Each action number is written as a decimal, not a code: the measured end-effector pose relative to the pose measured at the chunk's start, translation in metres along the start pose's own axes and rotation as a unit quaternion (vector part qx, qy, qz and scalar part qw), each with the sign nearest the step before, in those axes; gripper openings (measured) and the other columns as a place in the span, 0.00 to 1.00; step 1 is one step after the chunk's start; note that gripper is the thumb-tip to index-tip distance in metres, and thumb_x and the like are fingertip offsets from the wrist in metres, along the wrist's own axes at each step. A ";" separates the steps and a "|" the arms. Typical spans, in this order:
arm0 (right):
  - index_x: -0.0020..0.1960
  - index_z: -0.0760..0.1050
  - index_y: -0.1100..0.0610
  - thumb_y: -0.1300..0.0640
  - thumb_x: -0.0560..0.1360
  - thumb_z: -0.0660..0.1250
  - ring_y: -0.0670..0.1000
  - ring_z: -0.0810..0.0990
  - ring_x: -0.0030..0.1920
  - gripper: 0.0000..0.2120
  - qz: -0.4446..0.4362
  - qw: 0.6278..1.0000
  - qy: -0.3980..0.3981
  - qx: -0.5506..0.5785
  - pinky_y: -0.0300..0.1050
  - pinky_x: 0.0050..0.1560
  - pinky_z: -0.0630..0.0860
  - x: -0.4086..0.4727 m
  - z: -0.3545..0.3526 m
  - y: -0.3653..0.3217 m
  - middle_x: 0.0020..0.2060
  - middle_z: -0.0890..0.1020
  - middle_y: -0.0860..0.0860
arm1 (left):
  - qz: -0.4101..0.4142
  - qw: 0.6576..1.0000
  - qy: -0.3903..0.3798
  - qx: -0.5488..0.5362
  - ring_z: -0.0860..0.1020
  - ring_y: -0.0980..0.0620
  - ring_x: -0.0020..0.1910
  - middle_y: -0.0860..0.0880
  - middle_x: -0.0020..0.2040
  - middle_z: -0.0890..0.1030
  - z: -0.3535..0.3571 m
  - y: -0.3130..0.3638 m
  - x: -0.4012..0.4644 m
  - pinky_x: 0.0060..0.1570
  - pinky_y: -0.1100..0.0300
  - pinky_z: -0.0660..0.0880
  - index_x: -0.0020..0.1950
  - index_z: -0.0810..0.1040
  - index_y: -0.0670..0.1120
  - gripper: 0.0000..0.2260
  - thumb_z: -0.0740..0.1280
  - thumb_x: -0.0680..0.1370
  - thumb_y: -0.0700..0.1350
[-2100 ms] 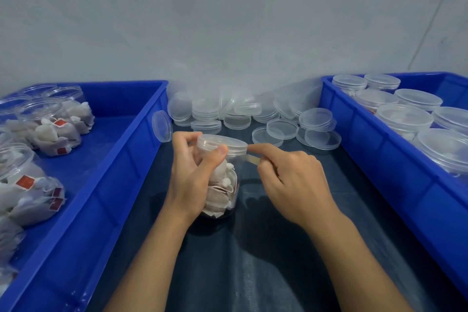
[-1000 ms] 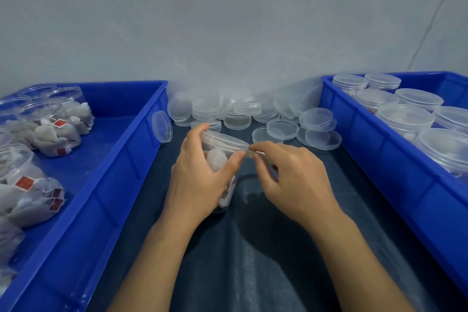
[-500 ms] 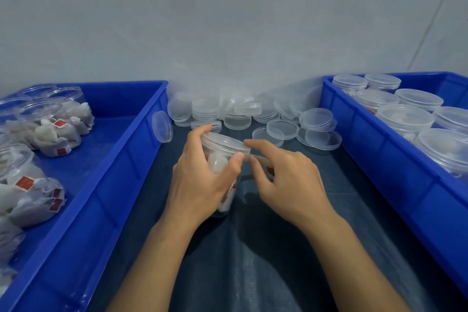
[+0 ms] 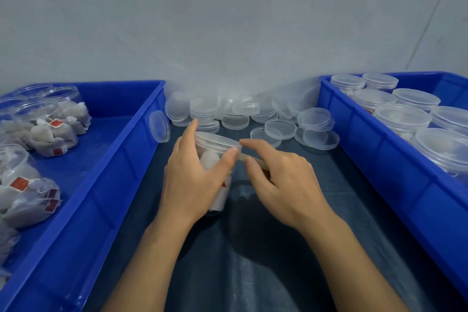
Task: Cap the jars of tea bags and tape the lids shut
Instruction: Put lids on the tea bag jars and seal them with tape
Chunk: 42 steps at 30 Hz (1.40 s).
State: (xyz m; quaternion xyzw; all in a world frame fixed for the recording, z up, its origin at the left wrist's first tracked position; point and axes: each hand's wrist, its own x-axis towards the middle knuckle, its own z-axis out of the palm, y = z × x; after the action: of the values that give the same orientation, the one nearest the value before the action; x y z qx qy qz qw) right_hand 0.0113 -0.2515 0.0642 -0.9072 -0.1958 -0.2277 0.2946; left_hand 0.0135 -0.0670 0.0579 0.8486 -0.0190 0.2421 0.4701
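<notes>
Dark counter [image 4: 278,273] w/ grey wall behind; centre jar [image 4: 215,159] of tea bags, lid [image 4: 216,140] on, tilted, w/ left hand [image 4: 195,180] curled round it & right hand [image 4: 283,180] pinching a tape strip [image 4: 250,158] at lid rim. Left of jar: blue bin [image 4: 106,185] w/ uncapped jars [image 4: 38,119] of tea bags; right: blue bin [image 4: 379,159] w/ capped jars [image 4: 402,119]. Behind jar, loose lids [image 4: 278,119] piled at wall; bare counter strip between bin edges nearer the person.

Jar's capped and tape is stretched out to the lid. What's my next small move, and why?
Probably turn the jar in the left hand while the right hand feeds the tape along the lid seam; the strip only reaches the rim's right side.
</notes>
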 end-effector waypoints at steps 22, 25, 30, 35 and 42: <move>0.60 0.81 0.45 0.39 0.80 0.60 0.51 0.80 0.33 0.16 -0.033 0.994 0.094 -0.043 0.47 0.35 0.73 0.001 0.000 0.007 0.26 0.69 0.40 | -0.095 0.938 -0.094 -0.320 0.85 0.43 0.57 0.38 0.61 0.83 -0.003 -0.006 0.002 0.54 0.57 0.81 0.72 0.77 0.49 0.23 0.64 0.79 0.57; 0.59 0.82 0.44 0.39 0.81 0.60 0.50 0.80 0.33 0.16 -0.040 0.993 0.102 -0.051 0.47 0.34 0.75 0.001 0.000 0.007 0.27 0.75 0.42 | -0.113 0.929 -0.112 -0.333 0.84 0.47 0.50 0.40 0.55 0.85 -0.005 -0.005 0.001 0.47 0.57 0.81 0.70 0.79 0.48 0.23 0.64 0.79 0.57; 0.55 0.84 0.46 0.42 0.82 0.62 0.50 0.80 0.31 0.14 -0.059 0.988 0.130 -0.061 0.46 0.31 0.73 -0.001 0.002 0.003 0.29 0.80 0.44 | -0.165 0.902 -0.156 -0.367 0.83 0.40 0.52 0.32 0.61 0.82 -0.011 -0.003 0.001 0.54 0.43 0.78 0.68 0.78 0.43 0.25 0.67 0.78 0.58; 0.53 0.85 0.49 0.46 0.80 0.67 0.48 0.78 0.30 0.11 -0.090 0.979 0.177 -0.052 0.43 0.28 0.69 -0.003 0.004 -0.002 0.29 0.79 0.43 | -0.174 0.885 -0.205 -0.380 0.80 0.37 0.52 0.34 0.56 0.82 -0.018 -0.005 0.004 0.54 0.43 0.78 0.67 0.75 0.42 0.32 0.77 0.68 0.57; 0.54 0.84 0.48 0.44 0.80 0.65 0.47 0.77 0.31 0.12 -0.090 0.989 0.117 0.009 0.50 0.31 0.73 -0.007 -0.004 -0.003 0.29 0.79 0.45 | -0.140 0.854 -0.285 -0.413 0.83 0.41 0.51 0.39 0.56 0.82 -0.030 -0.010 0.008 0.49 0.50 0.82 0.62 0.75 0.46 0.35 0.86 0.62 0.56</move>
State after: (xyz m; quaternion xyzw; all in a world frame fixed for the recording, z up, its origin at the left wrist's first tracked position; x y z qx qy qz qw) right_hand 0.0033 -0.2531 0.0645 -0.8505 -0.2425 -0.3559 0.3020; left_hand 0.0113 -0.0360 0.0668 0.6020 -0.1307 -0.1085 0.7802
